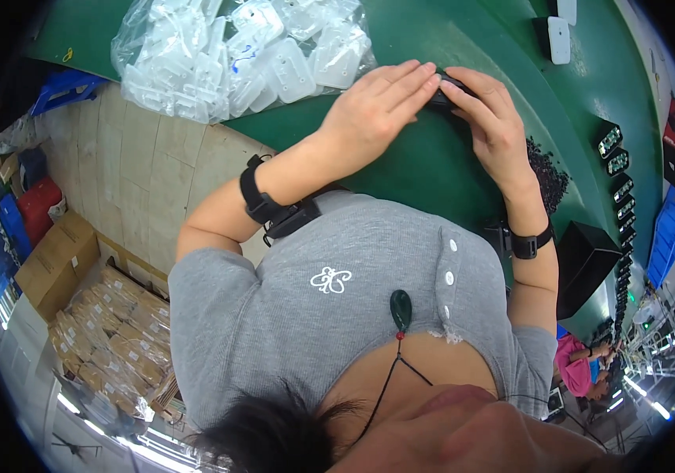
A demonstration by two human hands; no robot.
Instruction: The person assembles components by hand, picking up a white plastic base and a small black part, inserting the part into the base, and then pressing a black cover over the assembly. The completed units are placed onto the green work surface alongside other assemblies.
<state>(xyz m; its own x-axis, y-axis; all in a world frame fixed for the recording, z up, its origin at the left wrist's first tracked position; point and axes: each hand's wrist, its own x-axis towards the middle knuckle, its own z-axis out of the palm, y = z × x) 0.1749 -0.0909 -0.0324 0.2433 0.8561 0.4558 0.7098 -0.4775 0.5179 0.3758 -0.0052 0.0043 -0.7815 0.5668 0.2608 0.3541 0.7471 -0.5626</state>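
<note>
A small dark black plastic piece (449,88) sits between my two hands over the green table, mostly covered by fingers. My left hand (381,106) reaches across from the left, its long fingers straight and close together, with the fingertips against the piece. My right hand (489,110) curves around it from the other side, thumb and fingers bent onto it. To the left of my hands, a clear plastic bag (172,55) lies full of white translucent rectangular plates (286,72). Next to my right wrist is a heap of tiny black parts (546,175).
Black cases with green circuit boards (617,162) form a long line on the right. White plates (558,39) lie at the far right. A black box (587,264) stands by my right forearm. At left are a cardboard box (57,260) and wrapped packages (113,323). Another person (576,366) works at lower right.
</note>
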